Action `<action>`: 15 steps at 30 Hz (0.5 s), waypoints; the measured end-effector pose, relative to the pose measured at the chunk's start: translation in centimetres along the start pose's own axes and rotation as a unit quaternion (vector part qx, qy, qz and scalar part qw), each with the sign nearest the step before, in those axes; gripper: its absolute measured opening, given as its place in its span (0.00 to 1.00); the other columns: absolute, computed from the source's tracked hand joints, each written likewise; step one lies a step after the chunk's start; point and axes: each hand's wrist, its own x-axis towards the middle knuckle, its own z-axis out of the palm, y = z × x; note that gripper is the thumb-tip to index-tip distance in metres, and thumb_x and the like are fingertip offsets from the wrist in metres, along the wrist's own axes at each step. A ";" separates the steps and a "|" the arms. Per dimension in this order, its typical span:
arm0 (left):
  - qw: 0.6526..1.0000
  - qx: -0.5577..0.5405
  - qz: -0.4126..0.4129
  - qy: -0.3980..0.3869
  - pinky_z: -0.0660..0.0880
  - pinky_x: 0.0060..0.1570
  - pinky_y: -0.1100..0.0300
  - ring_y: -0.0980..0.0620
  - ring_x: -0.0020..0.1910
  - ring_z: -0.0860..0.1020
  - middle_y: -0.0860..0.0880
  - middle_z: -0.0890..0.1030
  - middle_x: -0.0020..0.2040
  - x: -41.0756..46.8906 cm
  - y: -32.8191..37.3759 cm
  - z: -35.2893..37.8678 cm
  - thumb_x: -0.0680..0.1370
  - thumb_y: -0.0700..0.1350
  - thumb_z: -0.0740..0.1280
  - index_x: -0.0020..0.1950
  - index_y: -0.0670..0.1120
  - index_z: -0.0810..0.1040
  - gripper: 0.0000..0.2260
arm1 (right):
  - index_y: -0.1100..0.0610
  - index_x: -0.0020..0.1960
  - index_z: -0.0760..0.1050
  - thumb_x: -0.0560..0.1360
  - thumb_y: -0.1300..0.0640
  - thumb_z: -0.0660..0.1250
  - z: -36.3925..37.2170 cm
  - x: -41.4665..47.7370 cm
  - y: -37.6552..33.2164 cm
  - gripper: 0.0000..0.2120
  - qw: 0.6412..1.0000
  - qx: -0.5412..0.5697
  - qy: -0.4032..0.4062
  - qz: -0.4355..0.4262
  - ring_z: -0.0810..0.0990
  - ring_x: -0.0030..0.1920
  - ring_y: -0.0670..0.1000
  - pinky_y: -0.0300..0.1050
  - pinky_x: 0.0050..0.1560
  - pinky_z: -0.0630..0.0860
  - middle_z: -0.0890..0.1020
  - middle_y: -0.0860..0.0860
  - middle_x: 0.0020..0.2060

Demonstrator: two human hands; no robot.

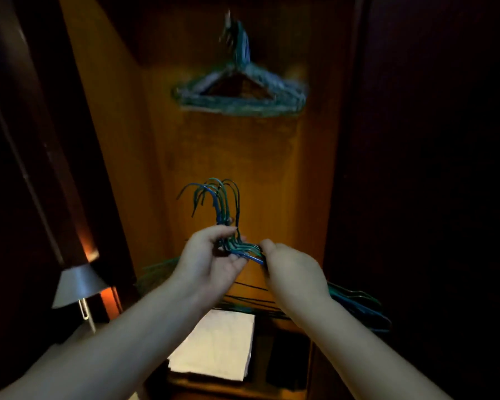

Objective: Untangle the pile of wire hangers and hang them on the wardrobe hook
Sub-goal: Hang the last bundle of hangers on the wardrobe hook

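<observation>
A bundle of several green and blue wire hangers stands in front of me with its hooks pointing up. My left hand grips the bundle at the necks, fingers curled round the wires. My right hand holds the shoulder wires just to the right, thumb on top. The hangers' lower bars spread out behind both forearms. Higher up, a second stack of hangers hangs on the wardrobe hook, blurred.
The open wardrobe has an orange wooden back panel and dark doors on both sides. A white folded cloth lies on a shelf below. A grey lampshade stands at the lower left.
</observation>
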 end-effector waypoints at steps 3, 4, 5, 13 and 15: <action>0.998 0.041 0.020 -0.053 0.71 0.57 0.49 0.42 0.55 0.73 0.39 0.72 0.52 -1.3 2.2 3.8 0.75 0.35 0.60 0.49 0.39 0.71 0.04 | 0.53 0.57 0.66 0.79 0.57 0.55 -4.2 1.6 0.7 0.07 0.999 -0.017 0.035 -0.011 0.79 0.46 0.58 0.47 0.35 0.65 0.79 0.52 0.46; 0.994 0.083 0.039 -0.064 0.71 0.56 0.49 0.42 0.54 0.74 0.38 0.74 0.51 -1.3 2.7 4.4 0.75 0.35 0.60 0.51 0.41 0.71 0.06 | 0.52 0.56 0.66 0.79 0.57 0.55 -5.4 2.1 0.9 0.07 0.999 -0.016 0.045 -0.009 0.79 0.46 0.59 0.47 0.35 0.65 0.79 0.53 0.46; 0.986 0.136 0.065 -0.068 0.72 0.55 0.50 0.42 0.53 0.75 0.38 0.76 0.51 -1.3 3.3 4.8 0.76 0.35 0.60 0.56 0.43 0.71 0.10 | 0.52 0.56 0.67 0.79 0.57 0.55 -6.4 2.7 1.0 0.07 0.998 -0.013 0.058 -0.005 0.80 0.46 0.58 0.47 0.35 0.67 0.80 0.53 0.45; 0.893 0.377 0.238 -0.056 0.77 0.43 0.56 0.49 0.46 0.82 0.45 0.84 0.46 1.3 16.2 1.5 0.77 0.38 0.62 0.62 0.51 0.70 0.15 | 0.51 0.54 0.74 0.78 0.57 0.59 -10.1 10.8 1.6 0.08 0.985 0.134 0.110 0.024 0.78 0.45 0.49 0.50 0.46 0.77 0.80 0.47 0.45; 0.889 0.373 0.259 -0.056 0.78 0.42 0.57 0.49 0.45 0.82 0.44 0.83 0.46 3.5 19.6 1.6 0.78 0.37 0.61 0.62 0.49 0.71 0.14 | 0.50 0.52 0.76 0.78 0.57 0.60 -10.5 13.8 1.1 0.07 0.976 0.181 0.120 0.029 0.78 0.45 0.47 0.48 0.46 0.75 0.80 0.46 0.45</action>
